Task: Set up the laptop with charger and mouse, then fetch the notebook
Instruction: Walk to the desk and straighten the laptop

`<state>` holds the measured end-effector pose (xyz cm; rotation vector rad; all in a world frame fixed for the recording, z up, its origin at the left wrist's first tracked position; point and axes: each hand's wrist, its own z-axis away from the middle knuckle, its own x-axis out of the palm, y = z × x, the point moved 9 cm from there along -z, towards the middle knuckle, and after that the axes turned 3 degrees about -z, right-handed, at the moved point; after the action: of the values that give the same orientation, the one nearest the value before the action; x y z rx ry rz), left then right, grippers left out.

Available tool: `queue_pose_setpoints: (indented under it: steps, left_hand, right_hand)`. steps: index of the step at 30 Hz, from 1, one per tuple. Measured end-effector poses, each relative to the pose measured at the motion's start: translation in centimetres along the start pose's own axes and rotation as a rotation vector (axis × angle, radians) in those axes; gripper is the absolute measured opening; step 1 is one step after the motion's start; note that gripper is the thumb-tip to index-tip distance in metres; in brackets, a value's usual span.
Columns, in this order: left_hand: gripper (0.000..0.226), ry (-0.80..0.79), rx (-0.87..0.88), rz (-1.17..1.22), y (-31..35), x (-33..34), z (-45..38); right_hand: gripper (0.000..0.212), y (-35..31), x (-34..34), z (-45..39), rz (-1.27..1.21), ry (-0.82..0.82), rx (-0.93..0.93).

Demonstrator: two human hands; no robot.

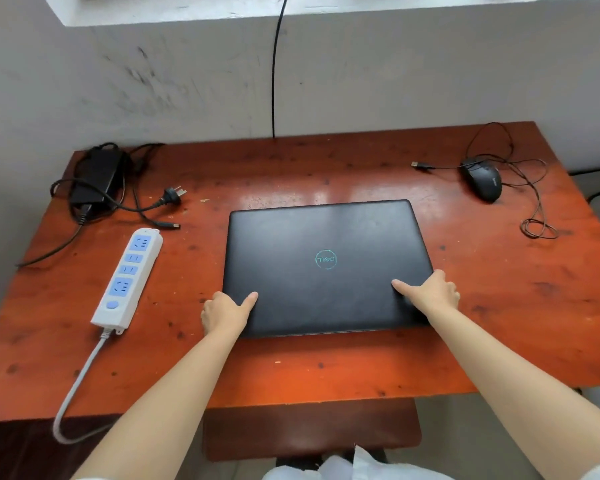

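Across the red desk (pixel 326 368), your left hand (pixel 227 313) and right hand (pixel 430 296) clasp the closed laptop's (pixel 326 265) near corners, likely to position it.

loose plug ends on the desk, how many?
3. Wall plug and barrel plug lie beside the charger at far left; USB plug lies left of the mouse.

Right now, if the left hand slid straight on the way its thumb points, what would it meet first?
Nothing but the laptop lid: the left hand points up and right across it, roughly toward the logo, though the angle is a guess.
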<state>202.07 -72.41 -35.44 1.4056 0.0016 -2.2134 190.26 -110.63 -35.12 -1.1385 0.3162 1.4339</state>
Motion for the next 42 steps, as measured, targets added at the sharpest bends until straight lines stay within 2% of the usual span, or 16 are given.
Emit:
queue_pose_setpoints:
  steps: [4, 7, 10, 13, 17, 21, 32, 42]
  left_hand:
    - [0.070, 0.021, 0.023, -0.028, -0.2, 0.2, 0.1]
    - [0.082, 0.010, 0.102, -0.034, -0.2, 0.5, 0.4]
    - [0.105, -0.063, 0.311, -0.214, 0.0, 2.0, 1.4]
    - [0.110, -0.063, 0.453, -0.369, -0.4, 3.3, 2.5]
    - [0.104, 0.018, 0.473, -0.340, -0.1, 2.8, 2.5]
    - [0.099, 0.021, 0.467, -0.307, 0.1, 3.3, 2.5]
    - [0.099, 0.018, 0.500, -0.260, 1.6, 2.9, 0.6]
    - [0.099, 0.013, 0.503, -0.198, 3.4, 2.3, -1.2]
  right_hand:
    - [0.074, 0.8, 0.7, 1.0, -0.005, 0.019, 0.001]
    - [0.075, 0.3, 0.3, 1.0, 0.051, 0.019, -0.068]
    - [0.098, -0.1, 1.7, 2.4, 0.256, -0.050, -0.268]
    - [0.108, 0.9, 4.0, 4.0, 0.482, -0.108, -0.493]
    - [0.095, 0.9, 3.3, 4.4, 0.534, -0.032, -0.643]
    - [0.089, -0.1, 3.0, 4.2, 0.506, -0.016, -0.769]
    - [0.085, -1.1, 3.0, 2.9, 0.349, -0.024, -0.745]
    - [0.087, -3.1, 2.9, 0.7, 0.374, 0.002, -0.741]
